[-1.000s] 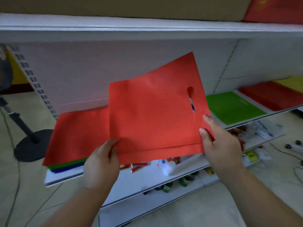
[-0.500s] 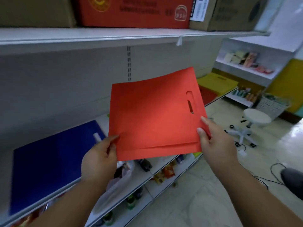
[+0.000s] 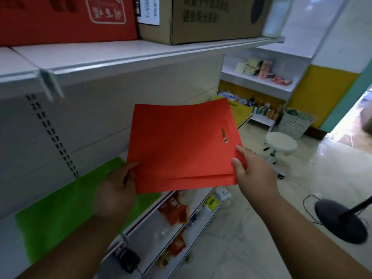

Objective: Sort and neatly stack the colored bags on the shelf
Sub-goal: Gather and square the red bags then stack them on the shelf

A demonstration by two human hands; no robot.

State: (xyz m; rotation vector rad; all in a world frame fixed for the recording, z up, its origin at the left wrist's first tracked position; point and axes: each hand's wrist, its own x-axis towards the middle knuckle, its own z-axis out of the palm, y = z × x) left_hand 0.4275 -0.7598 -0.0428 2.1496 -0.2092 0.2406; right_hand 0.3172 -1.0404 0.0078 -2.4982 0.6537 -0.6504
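I hold a small stack of flat red bags with a cut-out handle slot, lifted in front of the shelf. My left hand pinches the stack's lower left corner. My right hand grips its lower right edge, thumb on top. Below and left, green bags lie flat on the white shelf. Behind the red stack at the shelf's far end, yellow bags lie flat. Any red pile on the shelf is hidden behind what I hold.
Above, an upper shelf carries a red carton and a brown carton. Lower shelves hold snack packets. On the floor to the right stand a white stool, a white basket and a black fan base.
My view has swung to the right along the shelf: the red and blue piles passed out of sight and the green and yellow ones came in. Both hands kept hold of the red bags.
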